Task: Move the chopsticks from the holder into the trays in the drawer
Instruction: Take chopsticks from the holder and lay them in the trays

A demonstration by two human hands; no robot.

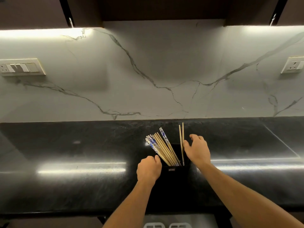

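A black square holder [174, 174] stands on the dark counter, full of chopsticks. Several wooden and blue-and-white patterned chopsticks [162, 148] lean to its left side. Two wooden chopsticks [181, 139] stand upright at its right side. My left hand [148, 169] grips the holder's left rim, fingers curled. My right hand [196, 149] sits at the holder's right edge, its thumb and fingers pinching the upright wooden pair. At the bottom edge, the tops of white trays [167, 225] in the drawer just show.
The glossy black counter [74, 170] runs the full width, backed by a white marble wall [148, 71]. A switch plate [21, 67] sits on the wall at left, a socket [293, 65] at right. Dark cabinets hang overhead.
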